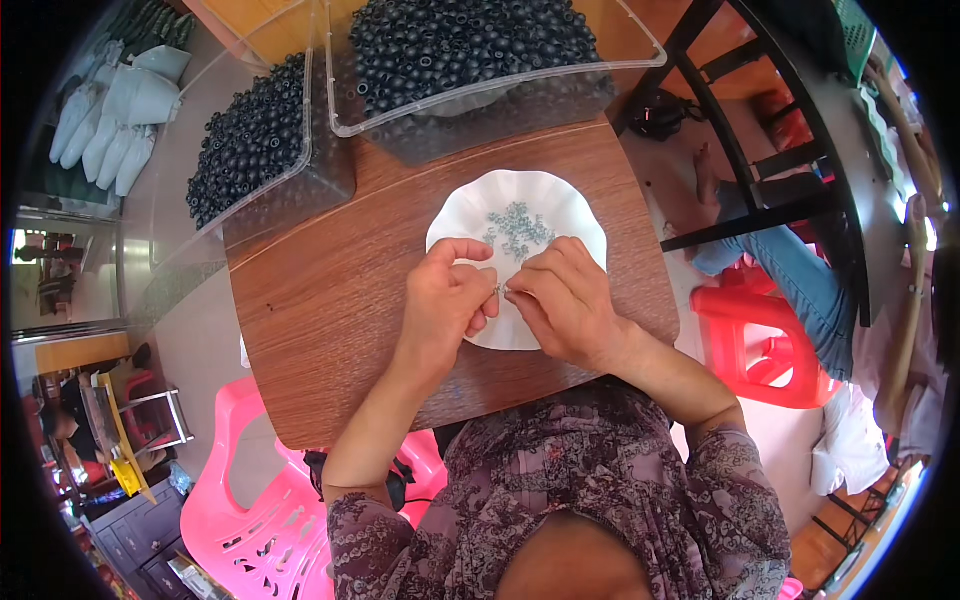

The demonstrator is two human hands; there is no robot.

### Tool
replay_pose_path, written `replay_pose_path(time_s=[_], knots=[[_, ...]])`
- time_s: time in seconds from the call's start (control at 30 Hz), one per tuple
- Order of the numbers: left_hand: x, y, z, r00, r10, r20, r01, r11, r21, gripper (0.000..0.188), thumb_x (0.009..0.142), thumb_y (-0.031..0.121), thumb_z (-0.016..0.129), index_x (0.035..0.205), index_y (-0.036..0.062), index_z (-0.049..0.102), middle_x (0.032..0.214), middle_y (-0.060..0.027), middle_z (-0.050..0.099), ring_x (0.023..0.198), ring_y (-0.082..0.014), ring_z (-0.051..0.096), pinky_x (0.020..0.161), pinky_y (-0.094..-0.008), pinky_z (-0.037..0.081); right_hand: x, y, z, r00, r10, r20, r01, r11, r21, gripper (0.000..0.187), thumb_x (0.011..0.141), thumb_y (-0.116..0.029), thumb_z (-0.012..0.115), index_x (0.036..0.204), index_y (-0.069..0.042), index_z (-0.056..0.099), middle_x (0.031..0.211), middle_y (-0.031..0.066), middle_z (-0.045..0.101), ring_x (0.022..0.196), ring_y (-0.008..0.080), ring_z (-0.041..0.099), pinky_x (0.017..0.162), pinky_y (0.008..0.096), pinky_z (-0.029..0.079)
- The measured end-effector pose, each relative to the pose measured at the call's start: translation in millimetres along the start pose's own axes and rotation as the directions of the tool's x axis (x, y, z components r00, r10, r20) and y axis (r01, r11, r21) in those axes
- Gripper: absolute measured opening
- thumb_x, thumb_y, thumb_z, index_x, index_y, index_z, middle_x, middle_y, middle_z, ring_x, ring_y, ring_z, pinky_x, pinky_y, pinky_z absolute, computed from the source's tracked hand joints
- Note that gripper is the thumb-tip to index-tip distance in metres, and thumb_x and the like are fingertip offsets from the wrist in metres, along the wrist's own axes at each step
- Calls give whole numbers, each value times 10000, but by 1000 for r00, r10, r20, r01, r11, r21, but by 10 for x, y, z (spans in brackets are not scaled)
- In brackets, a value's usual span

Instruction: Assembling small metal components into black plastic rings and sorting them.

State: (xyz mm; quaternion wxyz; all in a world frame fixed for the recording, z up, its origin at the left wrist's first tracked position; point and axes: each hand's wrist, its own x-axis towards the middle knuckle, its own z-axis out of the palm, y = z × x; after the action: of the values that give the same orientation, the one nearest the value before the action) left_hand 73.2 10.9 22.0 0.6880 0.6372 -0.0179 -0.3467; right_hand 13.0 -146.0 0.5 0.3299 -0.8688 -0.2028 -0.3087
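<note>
A white plate with a scalloped rim (585,210) lies on the brown wooden table, and a loose heap of small pale, clear-greenish pieces (520,228) is spread over its far half. Above the plate's near part my two hands meet, fingertips almost touching. My left hand (452,295) is closed, pinching a tiny shiny piece between thumb and finger. From the other side my right hand (565,300) pinches at the same spot, its fingers curled together. What sits in the right fingertips is too small to make out.
Two clear plastic bins stand at the table's far side, a large one (480,80) and another at left (255,200), both full of dark round pieces. A pink chair (250,500) is near left, a red stool (765,330) at right. Beyond it sits a person in jeans (800,280).
</note>
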Motion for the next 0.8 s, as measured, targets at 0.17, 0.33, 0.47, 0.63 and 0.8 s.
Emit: replay_pose_path(time_s=[0.17,0.33,0.47,0.63,0.8], knots=[[-16,-40,76,993,105,-47,-102,993,62,193,842,59,559,1016,-1,503,594,-31,524,458,-62,419,402,-208,311,-14,32,6,996,89,8,-90,992,85,273,570,66,666,813,4,560,787,105,541,667,261,505,580,347,397],[43,-9,7,988,-149,48,156,961,-228,192,857,79,558,1019,-4,499,591,-40,526,457,-64,421,404,-205,311,-11,-10,18,998,-56,-5,55,984,-169,258,569,67,664,791,-1,549,779,107,540,664,261,502,579,345,394],[12,-75,13,999,-41,14,43,985,-167,180,872,103,562,1011,-8,528,640,-44,547,504,-75,459,449,-200,352,-23,10,39,1000,26,-5,-26,998,-66,258,566,71,665,783,-6,548,757,100,535,658,260,499,575,348,390],[-64,-176,47,978,204,40,-206,977,53,97,857,54,574,932,-8,567,700,-27,581,620,-81,540,540,-212,429,-10,61,3,985,170,40,-173,980,103,270,562,81,677,776,-17,545,728,96,538,660,265,507,582,349,393],[10,-212,-1,649,731,210,-612,338,715,75,859,81,569,851,9,587,703,3,602,619,-95,557,550,-237,448,10,15,13,982,177,61,-183,976,120,271,560,80,683,775,-18,549,737,96,540,663,265,508,588,344,393]])
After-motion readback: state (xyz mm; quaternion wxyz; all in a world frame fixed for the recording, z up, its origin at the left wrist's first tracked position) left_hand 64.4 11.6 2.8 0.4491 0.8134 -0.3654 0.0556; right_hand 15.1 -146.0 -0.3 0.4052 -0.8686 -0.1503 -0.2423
